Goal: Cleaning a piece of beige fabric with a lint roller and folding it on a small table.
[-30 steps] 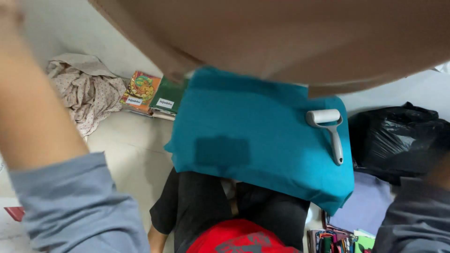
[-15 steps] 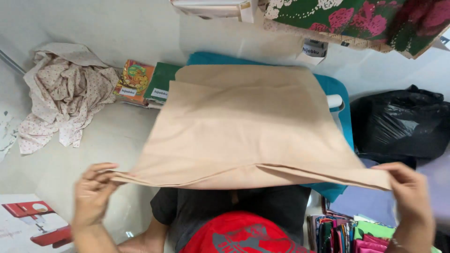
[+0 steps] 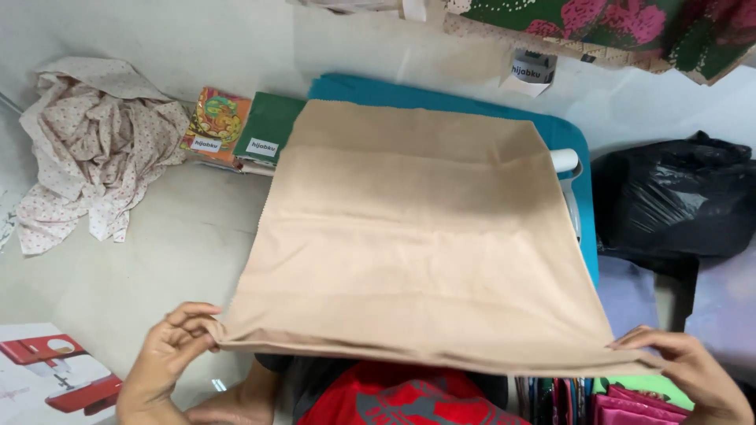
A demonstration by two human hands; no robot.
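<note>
A folded beige cloth [image 3: 417,236] lies spread over a teal padded board [image 3: 441,94]. My left hand [image 3: 169,354] pinches the cloth's near left corner. My right hand [image 3: 693,374] pinches the near right corner. The cloth's near edge hangs over my lap, where a red and black shirt [image 3: 386,397] shows. A white lint roller [image 3: 565,161] peeks out from under the cloth's right edge.
A crumpled dotted cloth [image 3: 90,142] lies at the far left. Two flat packets, orange [image 3: 214,118] and green [image 3: 268,130], sit beside the board. A black plastic bag [image 3: 677,201] is on the right. Folded coloured fabrics [image 3: 630,397] are stacked at lower right.
The beige cloth came down from in front of the camera and now lies flat over the teal board. Both hands lowered with its near corners, and it covers most of the lint roller.
</note>
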